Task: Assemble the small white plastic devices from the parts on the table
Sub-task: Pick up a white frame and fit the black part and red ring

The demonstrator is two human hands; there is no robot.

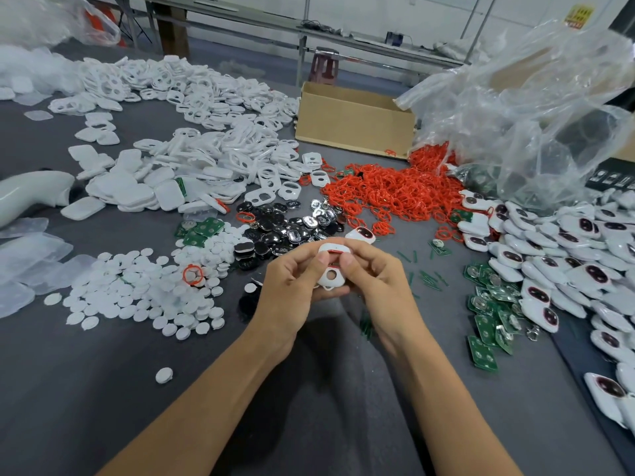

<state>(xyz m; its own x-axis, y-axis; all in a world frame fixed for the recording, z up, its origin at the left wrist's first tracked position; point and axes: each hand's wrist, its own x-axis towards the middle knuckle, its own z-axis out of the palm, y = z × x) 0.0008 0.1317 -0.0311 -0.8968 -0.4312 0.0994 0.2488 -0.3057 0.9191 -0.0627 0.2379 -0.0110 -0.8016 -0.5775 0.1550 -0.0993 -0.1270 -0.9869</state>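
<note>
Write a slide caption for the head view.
The left hand and right hand pinch a white device shell above a table strewn with red rings, white discs and green circuit boards.

A dark grey desk (103,389) fills the near scene under even, bright light. Beyond its far edge stands a reddish plastic stool (323,67) before a long metal-framed bench (371,41). Behind runs a white wall (378,10), with a yellow sign (579,16) far right.
</note>
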